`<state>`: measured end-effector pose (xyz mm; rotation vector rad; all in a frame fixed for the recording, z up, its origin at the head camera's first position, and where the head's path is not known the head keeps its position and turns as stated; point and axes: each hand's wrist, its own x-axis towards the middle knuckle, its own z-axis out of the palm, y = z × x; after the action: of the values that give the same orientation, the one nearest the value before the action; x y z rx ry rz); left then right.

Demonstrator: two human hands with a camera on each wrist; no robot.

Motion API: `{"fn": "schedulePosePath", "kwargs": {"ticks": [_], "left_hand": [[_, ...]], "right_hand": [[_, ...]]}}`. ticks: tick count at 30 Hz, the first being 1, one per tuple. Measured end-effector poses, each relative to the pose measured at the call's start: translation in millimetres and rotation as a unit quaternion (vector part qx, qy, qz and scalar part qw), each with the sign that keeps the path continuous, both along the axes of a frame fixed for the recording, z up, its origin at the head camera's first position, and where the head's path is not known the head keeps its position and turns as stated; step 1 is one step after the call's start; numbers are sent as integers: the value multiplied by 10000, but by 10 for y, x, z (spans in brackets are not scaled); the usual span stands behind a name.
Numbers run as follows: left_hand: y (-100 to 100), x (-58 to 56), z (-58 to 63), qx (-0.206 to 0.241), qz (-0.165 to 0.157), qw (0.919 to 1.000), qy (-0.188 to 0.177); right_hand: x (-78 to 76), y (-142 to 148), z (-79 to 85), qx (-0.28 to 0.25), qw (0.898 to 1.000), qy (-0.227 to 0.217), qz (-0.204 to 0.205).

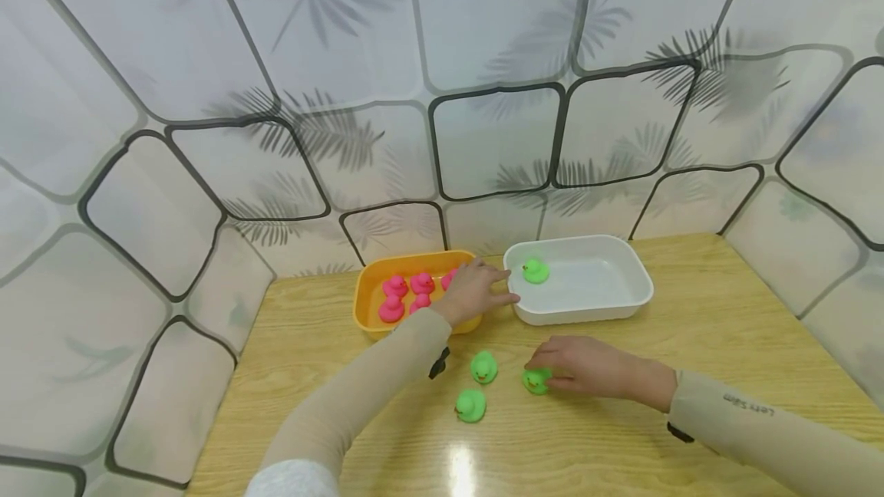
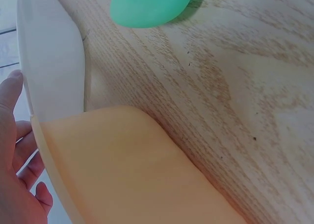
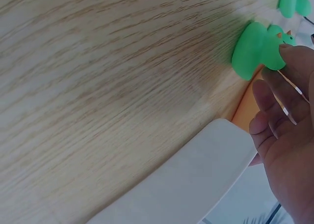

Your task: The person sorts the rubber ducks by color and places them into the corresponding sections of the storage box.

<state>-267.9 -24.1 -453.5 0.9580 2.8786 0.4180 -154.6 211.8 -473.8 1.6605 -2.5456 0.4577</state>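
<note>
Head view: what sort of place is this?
Probably a tabletop workspace: a light-brown wood-grained table, pale leaf-patterned wall coverings behind it, and an orange rectangular plastic tray beside a white rectangular plastic tray.

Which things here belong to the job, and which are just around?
Likely in the job:
green duck in the right hand's grasp
two green ducks in front of the trays
white tray, with one green duck inside
orange tray, pink ducks inside

Just around:
wooden table, as work surface
patterned backdrop
</note>
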Motion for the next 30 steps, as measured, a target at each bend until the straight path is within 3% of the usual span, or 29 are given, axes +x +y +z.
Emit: {"fn": "schedulePosePath", "kwargs": {"ticks": [7, 20, 30], "left_hand": [[2, 1, 4, 24, -11, 10000, -19], [-10, -22, -40, 7, -12, 10000, -2], [-12, -23, -33, 25, -68, 10000, -49]], "right_hand": [[8, 10, 14, 14, 10000, 29, 11], [51, 39, 45, 511, 9957, -719, -264], [77, 105, 70, 510, 9899, -1221, -506]]}}
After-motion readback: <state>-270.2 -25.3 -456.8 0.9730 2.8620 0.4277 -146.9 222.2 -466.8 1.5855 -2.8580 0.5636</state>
